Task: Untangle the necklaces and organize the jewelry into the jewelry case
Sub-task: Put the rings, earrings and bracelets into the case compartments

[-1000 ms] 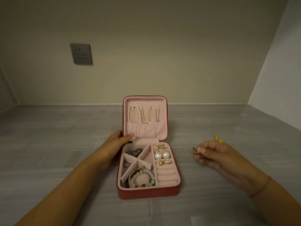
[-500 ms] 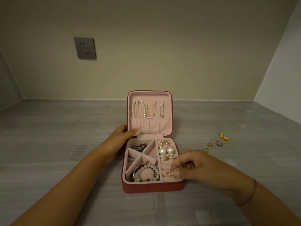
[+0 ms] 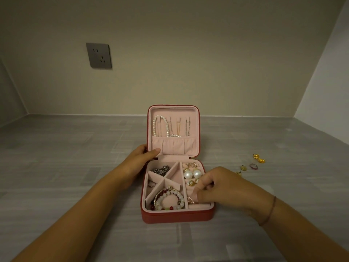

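Red jewelry case (image 3: 177,216), open on the grey table (image 3: 75,167), lid upright.
Lid: pearl necklace (image 3: 160,127) and thin chains (image 3: 178,127) hang above a pink pocket.
Tray: beaded bracelet (image 3: 170,202) front left, pearl earrings (image 3: 192,174) right.
Left grip (image 3: 139,159) holds the lid's left edge, thumb on the pocket.
Right grip (image 3: 222,188) pinches a small rose-gold piece (image 3: 191,201) at the ring rolls.
Loose on the table to the right: gold pieces (image 3: 259,158), a ring (image 3: 253,166).
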